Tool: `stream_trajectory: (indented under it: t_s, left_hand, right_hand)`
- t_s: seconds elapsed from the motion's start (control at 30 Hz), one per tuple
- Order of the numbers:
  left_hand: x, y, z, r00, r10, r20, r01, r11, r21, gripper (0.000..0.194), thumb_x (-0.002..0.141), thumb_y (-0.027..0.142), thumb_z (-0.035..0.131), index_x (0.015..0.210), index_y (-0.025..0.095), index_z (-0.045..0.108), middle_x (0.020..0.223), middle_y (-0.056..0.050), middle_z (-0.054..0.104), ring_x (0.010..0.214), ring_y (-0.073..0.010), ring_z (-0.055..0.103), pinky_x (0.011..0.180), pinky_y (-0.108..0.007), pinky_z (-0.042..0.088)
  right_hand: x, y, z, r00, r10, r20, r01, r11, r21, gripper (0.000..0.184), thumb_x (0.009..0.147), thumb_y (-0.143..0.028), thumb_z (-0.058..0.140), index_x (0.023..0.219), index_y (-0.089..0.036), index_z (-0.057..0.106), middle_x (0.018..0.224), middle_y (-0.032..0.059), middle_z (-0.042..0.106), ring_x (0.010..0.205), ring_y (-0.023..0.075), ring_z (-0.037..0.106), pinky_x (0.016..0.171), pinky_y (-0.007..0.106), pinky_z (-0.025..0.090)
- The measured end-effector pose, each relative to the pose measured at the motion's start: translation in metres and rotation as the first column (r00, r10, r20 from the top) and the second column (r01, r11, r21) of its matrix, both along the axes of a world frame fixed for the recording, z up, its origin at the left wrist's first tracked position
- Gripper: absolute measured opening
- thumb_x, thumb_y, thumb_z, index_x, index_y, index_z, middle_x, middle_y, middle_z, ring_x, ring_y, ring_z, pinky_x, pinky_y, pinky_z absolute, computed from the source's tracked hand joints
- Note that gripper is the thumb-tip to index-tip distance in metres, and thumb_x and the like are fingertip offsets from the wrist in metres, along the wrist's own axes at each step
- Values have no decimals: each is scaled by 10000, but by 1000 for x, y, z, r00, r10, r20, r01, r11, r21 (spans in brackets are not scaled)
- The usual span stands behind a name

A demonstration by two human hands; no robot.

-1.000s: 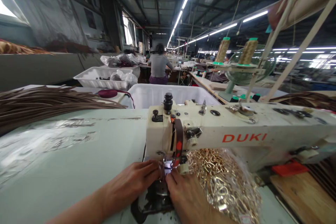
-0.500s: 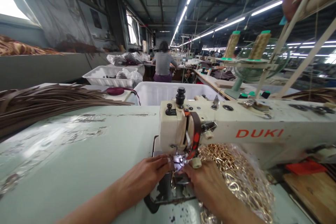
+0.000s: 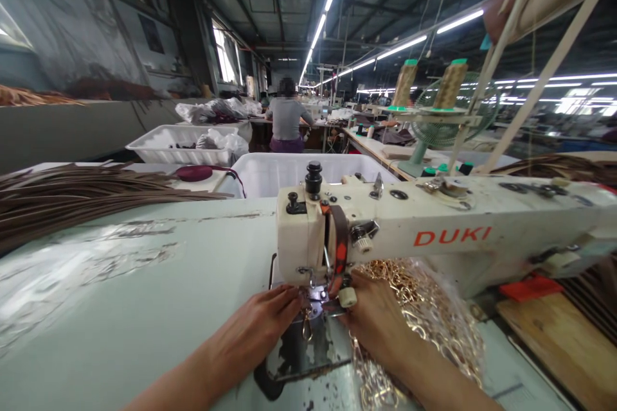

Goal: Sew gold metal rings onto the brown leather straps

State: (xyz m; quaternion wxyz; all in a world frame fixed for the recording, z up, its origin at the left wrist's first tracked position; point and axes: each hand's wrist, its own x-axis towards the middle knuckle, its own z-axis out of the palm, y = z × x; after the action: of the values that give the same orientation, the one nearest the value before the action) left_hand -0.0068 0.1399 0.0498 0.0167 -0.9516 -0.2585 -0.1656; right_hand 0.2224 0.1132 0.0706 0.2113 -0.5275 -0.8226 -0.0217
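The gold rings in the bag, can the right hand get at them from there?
Probably yes. The right hand rests against the bag of gold rings, beside the sewing machine. Only the clear plastic seems to cover them.

- Brown strap bundle [image 3: 87, 196]: far left on the pale green table [image 3: 144, 308], fanned out flat.
- Two white plastic bins: one [image 3: 289, 173] just behind the machine, one [image 3: 178, 144] farther back left with bagged stuff in it.
- Maroon spool [image 3: 195, 172]: between the straps and the near bin.
- Two tan thread cones [image 3: 427, 83]: upright on the rack, far right.
- Green desk fan [image 3: 436, 125]: behind the cones.
- Seated person in grey top [image 3: 286, 119]: far centre, back turned.
- Wooden board [image 3: 563, 347]: near right.
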Motion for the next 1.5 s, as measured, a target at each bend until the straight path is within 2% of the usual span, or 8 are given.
stream_trajectory:
  t_s: [0.37,0.67,0.9,1.07,1.2,1.33,1.4,1.5]
  left_hand:
    - [1,4,0,998,-38,41,38,999,11,318,998,180,296,1206,129,532,1124,-116,648,1056,-241,617,942,-372,533]
    - [-6,21,0,989,49,141,-27,988,-154,233,1007,241,390,1110,202,595,1043,-29,661,926,-144,646,856,-253,531]
    - [-2,34,9,996,-53,66,60,991,-119,231,983,179,391,1075,180,603,1152,-59,629,1119,-192,559,1026,-345,425]
    - [1,28,13,999,-39,16,39,999,-20,146,934,129,440,908,160,581,1045,-79,633,1079,-218,560,1033,-393,404]
    - [2,25,10,1000,13,3,-13,999,38,103,913,117,463,865,150,547,1058,-102,611,1097,-244,547,1038,-427,389]
    - [4,22,9,999,47,-2,-47,997,60,126,932,114,425,919,139,548,1047,-108,599,1071,-242,557,1019,-424,408]
    - [4,21,9,999,52,-7,-52,997,63,141,946,132,415,960,140,555,1053,-105,594,1056,-237,563,1007,-413,424]
    - [4,19,12,997,70,-17,-69,996,61,144,958,166,424,986,142,563,1052,-101,594,1039,-238,572,979,-410,455]
  right_hand:
    - [-4,4,-3,996,-27,-81,21,997,-79,31,835,-234,662,816,-229,685,874,3,662,811,177,619,643,249,383]
    - [-12,11,-8,997,-48,-62,38,988,-151,201,835,-359,671,937,-185,669,911,60,680,866,236,631,757,323,469]
    - [-16,8,3,997,16,-75,-36,964,-265,376,700,-549,765,937,-267,689,938,29,681,876,243,628,742,341,477]
    - [-15,-9,-1,994,89,63,-85,994,-63,413,758,-452,764,1089,-257,613,1073,54,653,946,265,609,752,360,461]
    - [-20,-16,-4,915,288,283,-296,955,-16,98,944,-231,549,1027,-183,568,926,46,645,798,206,609,601,303,409]
    - [-22,-13,-3,873,335,355,-370,928,33,93,938,-105,486,972,-162,553,922,44,613,806,192,588,562,305,377]
    - [-21,-11,-2,896,325,304,-349,937,25,50,947,-177,504,952,-168,553,920,44,618,803,190,596,583,307,389]
    - [-20,-14,-1,932,277,236,-278,960,-30,185,924,-362,566,967,-184,542,923,44,639,792,213,617,603,314,409]
